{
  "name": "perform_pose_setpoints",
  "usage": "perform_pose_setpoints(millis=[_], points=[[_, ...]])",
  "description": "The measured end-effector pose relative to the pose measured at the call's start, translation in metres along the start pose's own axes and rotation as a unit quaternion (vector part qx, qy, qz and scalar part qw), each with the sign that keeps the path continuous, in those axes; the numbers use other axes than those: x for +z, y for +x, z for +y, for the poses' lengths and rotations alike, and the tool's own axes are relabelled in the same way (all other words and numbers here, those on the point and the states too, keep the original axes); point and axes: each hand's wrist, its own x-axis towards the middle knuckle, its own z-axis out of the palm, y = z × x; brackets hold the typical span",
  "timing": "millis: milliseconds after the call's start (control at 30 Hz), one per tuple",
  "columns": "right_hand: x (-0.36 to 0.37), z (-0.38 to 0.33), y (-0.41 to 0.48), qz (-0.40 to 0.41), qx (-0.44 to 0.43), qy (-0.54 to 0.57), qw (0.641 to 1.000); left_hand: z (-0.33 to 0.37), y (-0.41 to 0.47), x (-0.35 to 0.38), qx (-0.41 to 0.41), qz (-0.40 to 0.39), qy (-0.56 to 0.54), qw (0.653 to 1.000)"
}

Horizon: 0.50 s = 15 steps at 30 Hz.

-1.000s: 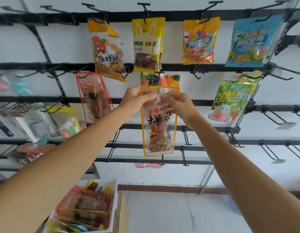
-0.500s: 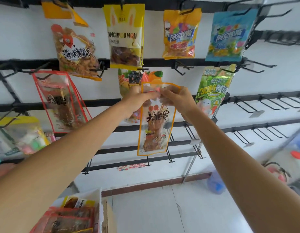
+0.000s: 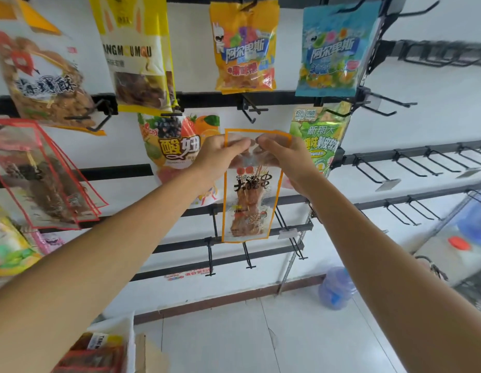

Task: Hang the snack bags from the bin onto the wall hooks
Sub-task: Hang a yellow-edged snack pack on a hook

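Note:
A clear snack bag with an orange border (image 3: pixel 248 208) hangs between my two hands in front of the wall rack. My left hand (image 3: pixel 220 157) pinches its top left corner and my right hand (image 3: pixel 283 157) pinches the top right. The bag's top edge sits just below an empty black hook (image 3: pixel 250 110) on the second rail. The white bin (image 3: pixel 123 343) with more red and orange snack bags (image 3: pixel 91 356) is at the bottom left, partly cut off.
Several bags hang around: a yellow one (image 3: pixel 134 52), an orange candy bag (image 3: pixel 246 49), a blue one (image 3: pixel 332 52), a green one (image 3: pixel 318 135), a fruit bag (image 3: pixel 174 141), red-bordered bags (image 3: pixel 37 173). Empty hooks (image 3: pixel 411 165) fill the right. A water jug (image 3: pixel 337 289) stands on the floor.
My view has turned to the right and the rack has slid left in frame. Both hands keep hold of the orange-bordered bag and have carried it to the right, toward the empty hook.

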Motion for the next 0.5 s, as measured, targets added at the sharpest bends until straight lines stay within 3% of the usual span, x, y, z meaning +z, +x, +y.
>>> perform_pose_setpoints(millis=[133, 367, 500], points=[[-0.017, 0.006, 0.014, 0.007, -0.001, 0.015, 1.000, -0.001, 0.013, 0.017, -0.015, 0.037, 0.002, 0.999], [-0.016, 0.005, 0.030, -0.021, -0.047, 0.041, 0.998, 0.002, 0.019, 0.031, 0.016, 0.168, -0.031, 0.985], [-0.006, 0.002, 0.038, -0.021, -0.063, 0.060, 0.996, 0.005, 0.022, 0.025, 0.029, 0.195, -0.028, 0.980]])
